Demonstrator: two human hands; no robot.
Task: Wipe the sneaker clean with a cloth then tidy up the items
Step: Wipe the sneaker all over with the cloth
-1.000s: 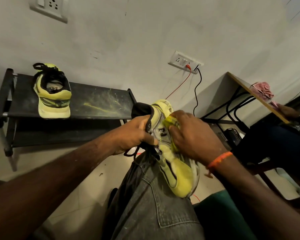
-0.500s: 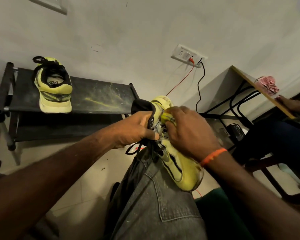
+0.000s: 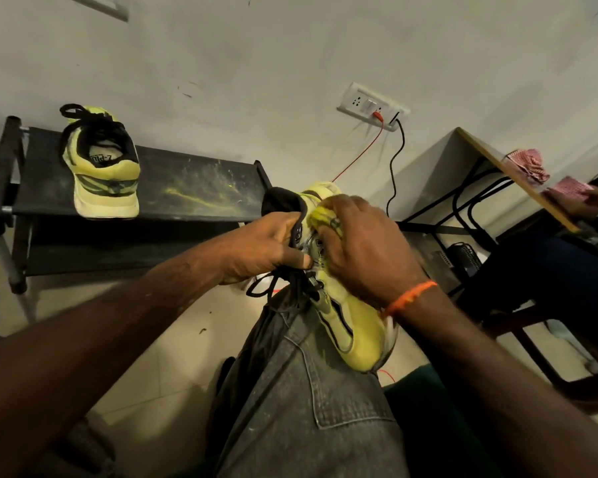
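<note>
Mid-wipe: left hand (image 3: 263, 246) grips the sneaker (image 3: 353, 326) on the knee, right hand (image 3: 366, 250) presses the bunched cloth (image 3: 320, 215); next, probably rub toward the toe.

Room is dim w/ a yellow-green tint. Light seems to come from up front, so the wall (image 3: 290, 63) is the brightest part. Dark shadow sits under the shoe rack (image 3: 152, 201) and under the desk (image 3: 491, 160) at right. No glare spots. Wide-angle lens bends things: straight lines lean and curve near the edges, and both forearms look stretched and huge at the bottom corners. Right hand (image 3: 366, 250) is a bit smeared w/ motion blur. Far right edge is soft and dark, hard to make out.
</note>
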